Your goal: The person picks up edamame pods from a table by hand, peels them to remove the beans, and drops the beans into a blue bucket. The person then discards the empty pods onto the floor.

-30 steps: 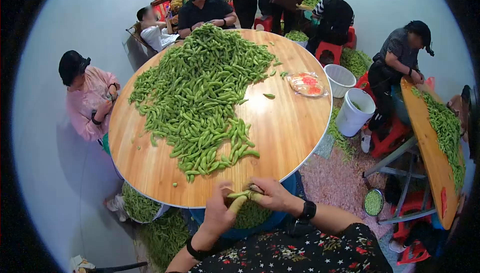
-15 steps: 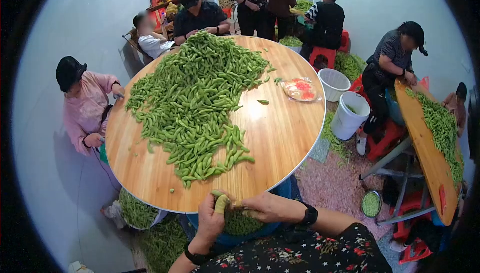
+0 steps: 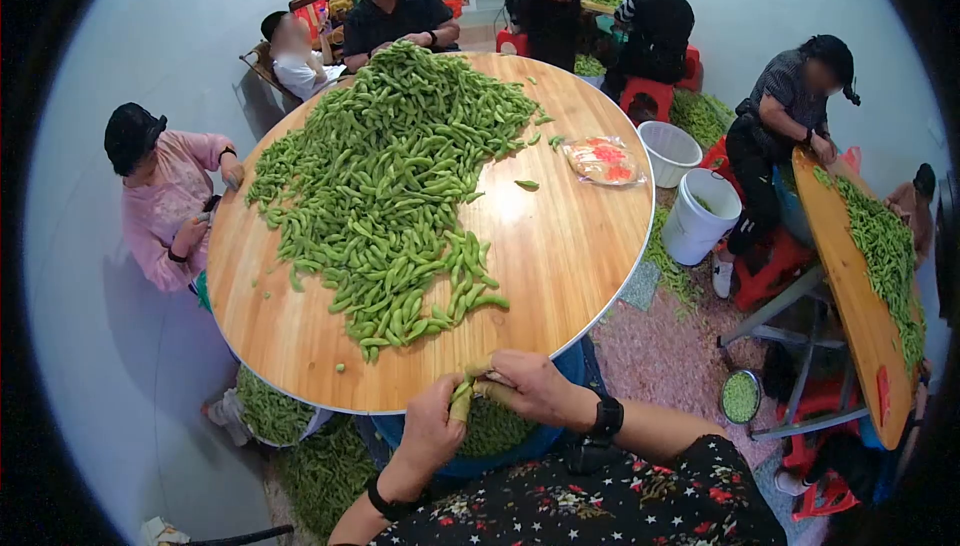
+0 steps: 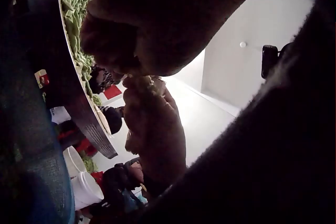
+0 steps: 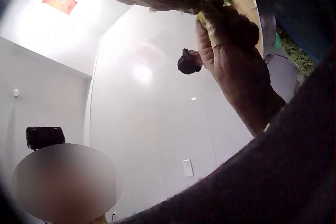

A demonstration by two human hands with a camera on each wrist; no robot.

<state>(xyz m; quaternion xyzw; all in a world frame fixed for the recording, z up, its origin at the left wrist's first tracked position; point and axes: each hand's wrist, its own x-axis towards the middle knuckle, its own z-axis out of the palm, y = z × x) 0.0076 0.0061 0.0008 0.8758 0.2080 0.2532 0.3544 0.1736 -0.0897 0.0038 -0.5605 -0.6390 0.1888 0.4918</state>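
- Green pod (image 3: 463, 387): between both hands, by the near edge of the round table (image 3: 560, 246).
- Left hand (image 3: 432, 422): fingers curled, gripping the pod.
- Right hand (image 3: 537, 389): fingers closed in, pinching the pod.
- Blue tub (image 3: 570, 371): below.
- Pod heap (image 3: 400, 166): on the table.

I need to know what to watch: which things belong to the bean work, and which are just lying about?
Seemingly the job: left hand, right hand, pod they hold, pod pile, round table, blue tub.

Seemingly just lying about: wrapped packet, red item on the side table.
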